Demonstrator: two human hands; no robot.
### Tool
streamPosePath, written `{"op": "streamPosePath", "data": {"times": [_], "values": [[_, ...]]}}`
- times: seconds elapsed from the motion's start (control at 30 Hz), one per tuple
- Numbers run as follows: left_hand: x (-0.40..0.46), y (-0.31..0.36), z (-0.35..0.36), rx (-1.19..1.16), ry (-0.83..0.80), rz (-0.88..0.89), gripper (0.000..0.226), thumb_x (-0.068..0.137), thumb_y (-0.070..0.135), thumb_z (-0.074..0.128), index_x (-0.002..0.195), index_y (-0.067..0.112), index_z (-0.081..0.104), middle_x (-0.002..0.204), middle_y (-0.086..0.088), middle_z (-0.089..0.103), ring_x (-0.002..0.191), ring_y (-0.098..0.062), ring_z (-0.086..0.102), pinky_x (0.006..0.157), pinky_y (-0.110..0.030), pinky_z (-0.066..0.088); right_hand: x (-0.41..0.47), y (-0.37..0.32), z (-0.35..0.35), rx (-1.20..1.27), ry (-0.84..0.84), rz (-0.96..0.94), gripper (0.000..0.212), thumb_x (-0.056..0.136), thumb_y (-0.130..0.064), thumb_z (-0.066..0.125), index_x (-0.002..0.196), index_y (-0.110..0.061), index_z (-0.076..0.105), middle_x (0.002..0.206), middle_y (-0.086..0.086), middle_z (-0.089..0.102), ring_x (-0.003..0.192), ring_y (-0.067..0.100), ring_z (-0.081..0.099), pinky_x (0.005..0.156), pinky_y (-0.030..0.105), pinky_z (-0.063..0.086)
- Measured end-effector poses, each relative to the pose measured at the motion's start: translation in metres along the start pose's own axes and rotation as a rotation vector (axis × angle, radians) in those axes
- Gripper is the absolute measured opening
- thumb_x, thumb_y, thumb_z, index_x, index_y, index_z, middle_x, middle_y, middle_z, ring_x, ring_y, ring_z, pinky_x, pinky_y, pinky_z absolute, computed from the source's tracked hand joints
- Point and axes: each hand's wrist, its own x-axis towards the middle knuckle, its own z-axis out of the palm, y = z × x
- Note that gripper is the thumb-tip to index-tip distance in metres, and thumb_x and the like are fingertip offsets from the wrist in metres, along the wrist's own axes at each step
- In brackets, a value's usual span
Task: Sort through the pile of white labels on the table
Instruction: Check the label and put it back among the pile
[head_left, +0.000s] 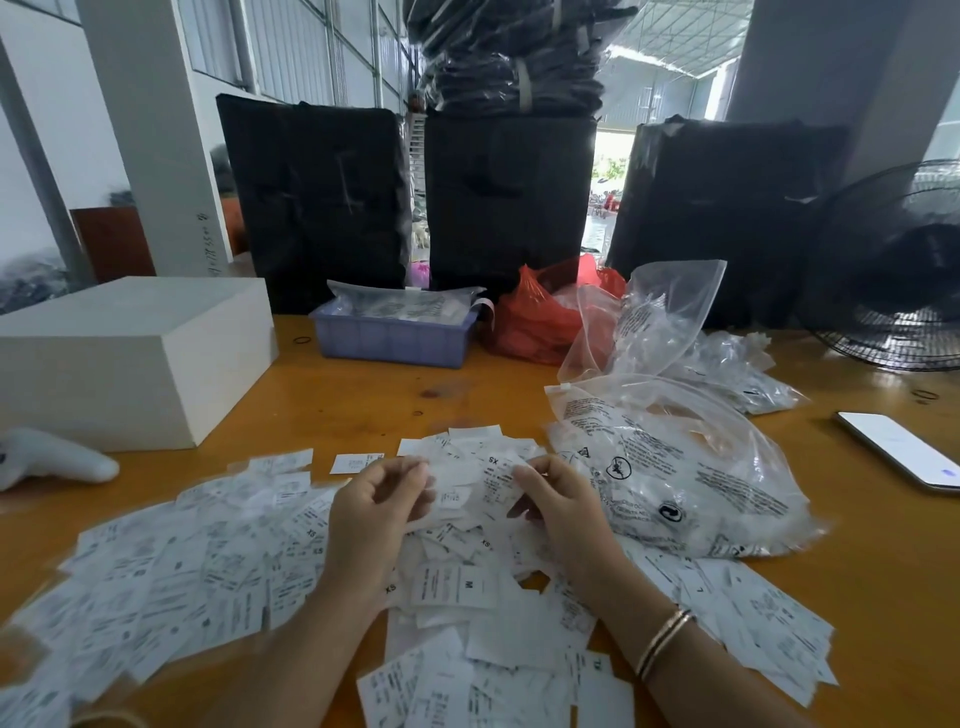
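A wide pile of white labels with black print covers the near part of the wooden table. Some show sizes XS, M and L. My left hand and my right hand are raised over the middle of the pile, fingers curled. Between them they pinch a small bunch of white labels; the top one reads XS upside down. A single label lies apart just beyond my left hand.
Clear printed plastic bags lie right of the pile. A phone lies at far right, a white box and a white handheld device at left. Behind stand a purple bin, a red bag, black bags and a fan.
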Motion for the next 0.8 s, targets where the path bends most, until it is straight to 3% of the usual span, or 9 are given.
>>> {"op": "streamPosePath", "data": {"times": [0.13, 0.27, 0.37, 0.47, 0.57, 0.7, 0.8], "values": [[-0.001, 0.001, 0.001, -0.013, -0.038, 0.009, 0.008, 0.087, 0.016, 0.064, 0.093, 0.012, 0.066, 0.080, 0.007, 0.073, 0.071, -0.007, 0.070, 0.058, -0.013, 0.052, 0.000, -0.001, 0.002, -0.033, 0.001, 0.006, 0.017, 0.089, -0.030, 0.064, 0.085, -0.015, 0.058, 0.059, 0.002, 0.065, 0.045, 0.008, 0.050, 0.046, 0.024, 0.038], [-0.003, 0.002, 0.002, -0.014, -0.070, 0.019, 0.014, 0.086, 0.008, 0.065, 0.095, 0.018, 0.064, 0.082, 0.003, 0.073, 0.074, -0.007, 0.070, 0.060, -0.012, 0.052, 0.001, -0.001, 0.002, -0.031, 0.048, 0.014, 0.009, 0.088, -0.017, 0.066, 0.086, -0.014, 0.058, 0.067, 0.000, 0.062, 0.045, 0.001, 0.049, 0.043, 0.017, 0.037], [-0.004, 0.002, 0.003, -0.026, -0.089, 0.011, 0.021, 0.086, 0.007, 0.064, 0.098, 0.024, 0.064, 0.082, 0.005, 0.073, 0.078, -0.007, 0.070, 0.061, -0.012, 0.052, 0.000, 0.001, -0.001, 0.083, 0.077, 0.009, 0.005, 0.088, -0.017, 0.064, 0.083, -0.015, 0.064, 0.070, -0.002, 0.059, 0.055, 0.006, 0.047, 0.050, 0.017, 0.040], [-0.005, 0.003, 0.003, -0.040, -0.096, -0.010, 0.021, 0.088, 0.009, 0.062, 0.097, 0.028, 0.067, 0.085, 0.008, 0.074, 0.083, -0.003, 0.070, 0.064, -0.011, 0.052, 0.000, -0.001, -0.005, 0.301, 0.124, 0.022, 0.019, 0.086, -0.011, 0.064, 0.073, -0.024, 0.069, 0.072, -0.006, 0.064, 0.063, 0.005, 0.053, 0.056, 0.014, 0.045], [-0.006, 0.003, 0.003, -0.040, -0.100, -0.005, 0.016, 0.089, 0.013, 0.062, 0.093, 0.027, 0.070, 0.084, 0.009, 0.075, 0.084, -0.002, 0.070, 0.066, -0.009, 0.052, 0.002, -0.004, -0.008, 0.442, 0.127, 0.024, 0.029, 0.086, -0.008, 0.064, 0.067, -0.028, 0.072, 0.078, -0.008, 0.069, 0.074, 0.009, 0.057, 0.072, 0.023, 0.045], [-0.005, 0.004, 0.004, -0.035, -0.095, -0.003, 0.010, 0.086, 0.017, 0.065, 0.089, 0.026, 0.070, 0.080, 0.007, 0.075, 0.079, -0.004, 0.070, 0.063, -0.010, 0.052, 0.004, -0.003, -0.008, 0.621, 0.028, 0.039, 0.023, 0.084, -0.004, 0.062, 0.092, -0.020, 0.077, 0.092, 0.005, 0.074, 0.079, 0.018, 0.069, 0.066, 0.024, 0.054], [-0.005, 0.004, 0.005, 0.002, -0.102, -0.001, 0.006, 0.083, 0.020, 0.068, 0.089, 0.020, 0.071, 0.077, 0.007, 0.074, 0.075, -0.003, 0.069, 0.059, -0.008, 0.049, 0.004, -0.001, -0.009, 0.650, -0.041, -0.005, 0.040, 0.080, -0.006, 0.064, 0.115, -0.026, 0.066, 0.086, 0.004, 0.067, 0.076, 0.018, 0.065, 0.068, 0.027, 0.055]]}}
